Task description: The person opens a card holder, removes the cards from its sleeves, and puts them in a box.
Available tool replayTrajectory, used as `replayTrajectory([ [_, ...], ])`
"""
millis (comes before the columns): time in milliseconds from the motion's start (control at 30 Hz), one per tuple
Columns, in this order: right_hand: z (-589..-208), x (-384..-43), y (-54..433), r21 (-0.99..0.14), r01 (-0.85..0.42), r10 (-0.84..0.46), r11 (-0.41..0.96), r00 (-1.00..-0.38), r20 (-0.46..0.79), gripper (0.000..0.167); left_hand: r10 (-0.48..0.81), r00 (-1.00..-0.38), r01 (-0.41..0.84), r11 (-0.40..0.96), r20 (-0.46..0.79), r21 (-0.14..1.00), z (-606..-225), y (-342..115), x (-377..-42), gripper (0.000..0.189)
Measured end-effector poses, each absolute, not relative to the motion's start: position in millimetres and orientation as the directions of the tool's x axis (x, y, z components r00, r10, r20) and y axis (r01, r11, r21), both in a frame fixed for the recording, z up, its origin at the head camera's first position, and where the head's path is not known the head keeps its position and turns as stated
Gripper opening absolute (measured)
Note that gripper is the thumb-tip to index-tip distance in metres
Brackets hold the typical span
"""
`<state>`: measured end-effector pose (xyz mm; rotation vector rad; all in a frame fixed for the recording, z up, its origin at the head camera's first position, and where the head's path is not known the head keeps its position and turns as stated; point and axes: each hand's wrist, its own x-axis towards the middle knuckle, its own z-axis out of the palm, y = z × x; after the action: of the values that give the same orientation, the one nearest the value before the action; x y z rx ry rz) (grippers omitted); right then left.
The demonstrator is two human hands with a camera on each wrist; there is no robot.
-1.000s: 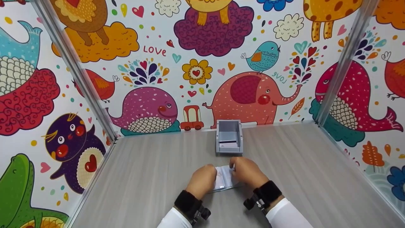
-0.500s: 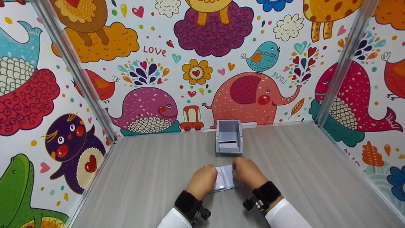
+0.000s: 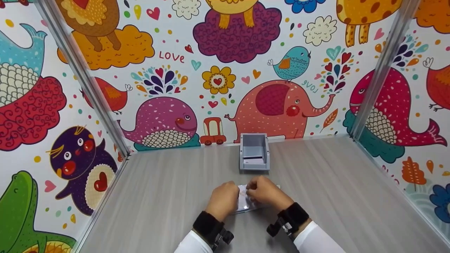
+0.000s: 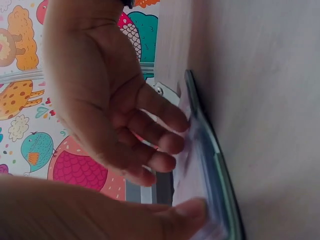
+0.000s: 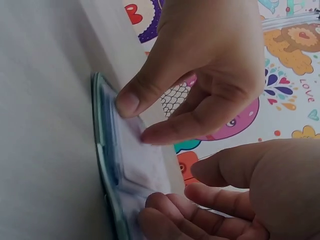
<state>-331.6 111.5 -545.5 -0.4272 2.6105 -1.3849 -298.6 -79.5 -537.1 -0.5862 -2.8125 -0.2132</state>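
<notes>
An open card holder with clear sleeves and a thin green cover lies on the table between my hands. A pale card shows inside a sleeve. My left hand holds its left side; in the right wrist view, the left thumb presses on the sleeves, with the forefinger just over the card. My right hand reaches over the sleeves from the right. Its loosely bent fingers have their tips at the sleeve surface, and I see nothing between them.
Behind the holder, a grey bin stands near the back wall with a pale card in it. Patterned panels and metal posts enclose the grey table at the back and sides.
My right hand has moved left from the holder's right edge to over its middle. My left hand has stayed almost still, and so has the bin.
</notes>
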Motion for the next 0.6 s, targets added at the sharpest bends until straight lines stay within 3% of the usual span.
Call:
replayTrajectory([
  [300,-553.2,-334.5,112.7,-0.872,-0.041,-0.255,0.488,-0.962,-0.098,0.012,0.33,-0.924,0.352,0.932,0.193,0.09,-528.1,-80.6,-299.1,0.028],
  [600,-556.9,-338.0,114.9,-0.901,0.019,-0.243,0.434,-0.96,-0.137,0.031,0.355,-0.909,0.383,0.918,0.217,0.1,-533.0,-79.7,-300.8,0.032],
])
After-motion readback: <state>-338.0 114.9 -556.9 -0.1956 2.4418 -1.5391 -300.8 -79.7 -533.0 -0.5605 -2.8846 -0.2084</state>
